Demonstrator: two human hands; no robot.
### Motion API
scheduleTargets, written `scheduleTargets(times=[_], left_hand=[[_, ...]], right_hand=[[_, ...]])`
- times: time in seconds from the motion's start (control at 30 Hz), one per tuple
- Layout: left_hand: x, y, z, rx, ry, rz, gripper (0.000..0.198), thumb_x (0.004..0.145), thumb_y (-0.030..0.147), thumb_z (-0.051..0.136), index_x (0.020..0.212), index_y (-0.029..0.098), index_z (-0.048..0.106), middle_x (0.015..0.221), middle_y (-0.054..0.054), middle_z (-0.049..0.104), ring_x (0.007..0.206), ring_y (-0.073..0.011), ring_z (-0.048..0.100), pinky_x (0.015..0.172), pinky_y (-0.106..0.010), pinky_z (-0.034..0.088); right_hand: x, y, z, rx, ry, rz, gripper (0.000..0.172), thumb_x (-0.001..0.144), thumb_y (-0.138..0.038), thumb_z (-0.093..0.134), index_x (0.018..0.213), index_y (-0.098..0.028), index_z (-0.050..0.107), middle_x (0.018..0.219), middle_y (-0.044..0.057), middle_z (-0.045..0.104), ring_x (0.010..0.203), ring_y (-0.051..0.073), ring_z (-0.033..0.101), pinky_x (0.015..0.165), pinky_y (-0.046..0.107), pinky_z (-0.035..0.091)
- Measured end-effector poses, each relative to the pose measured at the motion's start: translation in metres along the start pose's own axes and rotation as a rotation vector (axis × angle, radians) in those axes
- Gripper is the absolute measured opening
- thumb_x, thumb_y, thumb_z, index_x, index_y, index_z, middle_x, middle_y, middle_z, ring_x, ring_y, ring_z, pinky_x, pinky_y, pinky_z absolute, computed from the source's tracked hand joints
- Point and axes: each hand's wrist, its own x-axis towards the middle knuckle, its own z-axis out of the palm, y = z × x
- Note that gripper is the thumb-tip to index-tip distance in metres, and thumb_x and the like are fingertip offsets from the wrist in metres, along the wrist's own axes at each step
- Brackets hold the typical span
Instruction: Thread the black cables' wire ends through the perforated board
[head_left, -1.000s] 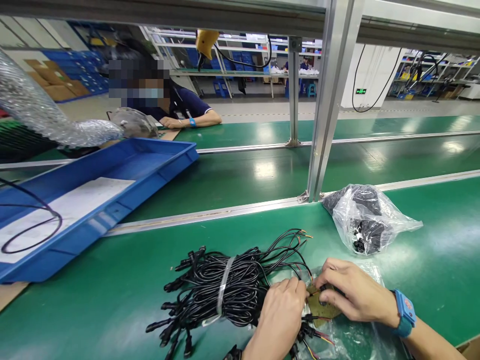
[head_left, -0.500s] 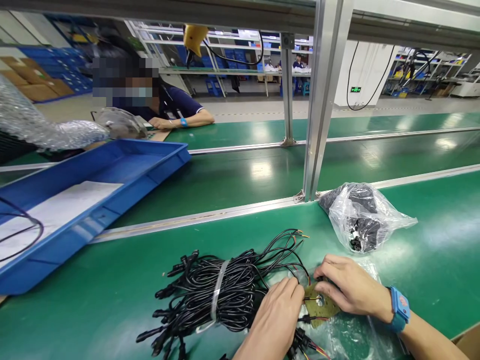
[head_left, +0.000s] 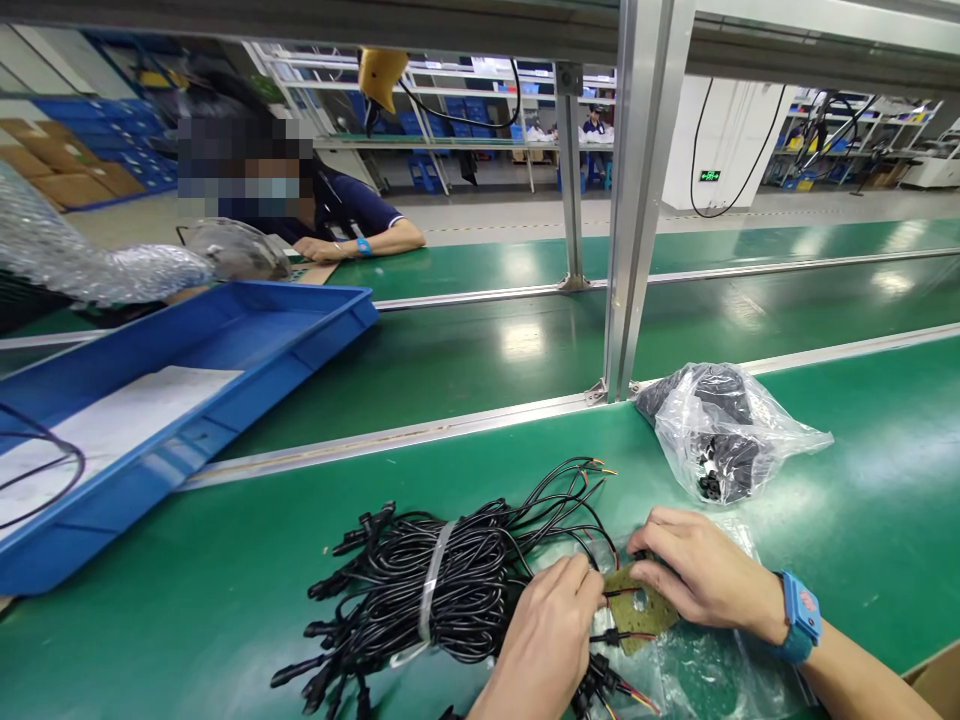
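My left hand (head_left: 551, 620) is closed around a black cable whose thin wire ends stick out over a yellow-green pad (head_left: 652, 625). At the pad's far edge my right hand (head_left: 697, 565) pinches a small dark piece, mostly hidden by the fingers. A wristband with a blue face (head_left: 801, 612) is on my right wrist. The pad, which has a round hole, lies on a clear plastic sheet (head_left: 705, 675). Left of my hands lies a coiled bundle of black cables (head_left: 472, 570) with a pale tie around it. More cable ends with connectors (head_left: 600, 680) lie beside my left hand.
A clear bag of small black parts (head_left: 724, 435) sits beyond my right hand. A blue tray (head_left: 300, 350) holding paper stands at the left. A metal upright (head_left: 637, 200) rises from the bench. Across the line, a person (head_left: 375, 220) leans on the far bench.
My left hand has shifted slightly left, drawing the wire ends a little back across the pad. My right hand stays nearly in place. The view has moved slightly.
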Motion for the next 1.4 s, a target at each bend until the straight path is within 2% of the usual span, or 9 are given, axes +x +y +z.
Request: scheduleTargets(times=[0.13, 0.27, 0.5, 0.6, 0.77, 1.17, 1.3, 1.4], left_hand=[[0.002, 0.001, 0.001, 0.052, -0.032, -0.032, 0.023, 0.089, 0.001, 0.048, 0.080, 0.020, 0.059, 0.080, -0.004, 0.063, 0.075, -0.0244, 0.062, 0.064, -0.036, 0.042], [0.006, 0.001, 0.001, 0.062, -0.090, -0.067, 0.024, 0.090, 0.002, 0.047, 0.079, 0.019, 0.060, 0.076, -0.004, 0.064, 0.075, -0.0230, 0.063, 0.065, -0.034, 0.041], [0.017, 0.009, -0.007, 0.122, -0.250, -0.133, 0.023, 0.089, 0.003, 0.048, 0.085, 0.017, 0.066, 0.078, -0.007, 0.070, 0.076, -0.0252, 0.069, 0.064, -0.034, 0.040], [0.018, 0.011, -0.008, 0.146, -0.265, -0.140, 0.022, 0.091, 0.004, 0.049, 0.087, 0.017, 0.066, 0.079, -0.007, 0.071, 0.077, -0.0266, 0.070, 0.064, -0.035, 0.041], [0.014, 0.009, -0.008, 0.137, -0.189, -0.096, 0.021, 0.098, 0.009, 0.049, 0.086, 0.019, 0.063, 0.081, -0.004, 0.070, 0.078, -0.0255, 0.069, 0.069, -0.037, 0.043], [0.009, 0.002, -0.002, 0.107, -0.060, 0.001, 0.016, 0.088, 0.007, 0.064, 0.083, 0.021, 0.058, 0.083, 0.000, 0.067, 0.077, -0.0234, 0.064, 0.065, -0.034, 0.040], [0.008, 0.000, -0.004, -0.064, 0.053, -0.013, 0.019, 0.091, 0.006, 0.059, 0.082, 0.021, 0.054, 0.079, 0.001, 0.063, 0.070, -0.0188, 0.061, 0.062, -0.030, 0.038], [0.008, 0.000, -0.003, -0.273, 0.165, -0.040, 0.018, 0.095, 0.006, 0.052, 0.088, 0.022, 0.054, 0.081, 0.002, 0.062, 0.067, -0.0155, 0.060, 0.062, -0.027, 0.040]], right_hand=[[0.000, -0.001, 0.000, -0.011, -0.008, 0.005, 0.017, 0.106, -0.028, 0.045, 0.105, -0.018, 0.058, 0.088, 0.007, 0.064, 0.079, 0.021, 0.057, 0.070, 0.032, 0.045], [0.000, -0.002, 0.000, -0.030, -0.002, -0.009, 0.016, 0.106, -0.028, 0.045, 0.104, -0.018, 0.058, 0.086, 0.006, 0.063, 0.077, 0.020, 0.057, 0.069, 0.031, 0.045], [0.001, -0.003, 0.002, -0.041, 0.012, -0.024, 0.018, 0.106, -0.029, 0.044, 0.103, -0.018, 0.057, 0.084, 0.006, 0.063, 0.074, 0.019, 0.056, 0.067, 0.031, 0.042], [0.001, -0.001, 0.003, -0.037, 0.026, -0.018, 0.018, 0.106, -0.029, 0.043, 0.103, -0.018, 0.057, 0.084, 0.006, 0.063, 0.074, 0.019, 0.056, 0.067, 0.031, 0.042], [0.001, 0.003, 0.003, -0.025, 0.033, 0.013, 0.017, 0.106, -0.028, 0.044, 0.104, -0.019, 0.058, 0.086, 0.006, 0.064, 0.077, 0.020, 0.058, 0.070, 0.030, 0.043], [0.000, 0.009, 0.007, -0.030, 0.044, 0.035, 0.021, 0.107, -0.031, 0.043, 0.105, -0.018, 0.060, 0.085, 0.006, 0.064, 0.076, 0.021, 0.058, 0.069, 0.032, 0.043], [0.000, 0.007, 0.005, 0.113, 0.140, 0.057, 0.021, 0.108, -0.031, 0.044, 0.108, -0.019, 0.061, 0.088, 0.006, 0.065, 0.079, 0.020, 0.060, 0.071, 0.032, 0.044], [0.000, 0.006, 0.000, 0.284, 0.231, 0.143, 0.020, 0.107, -0.032, 0.048, 0.110, -0.020, 0.063, 0.094, 0.006, 0.068, 0.085, 0.019, 0.062, 0.076, 0.031, 0.046]])
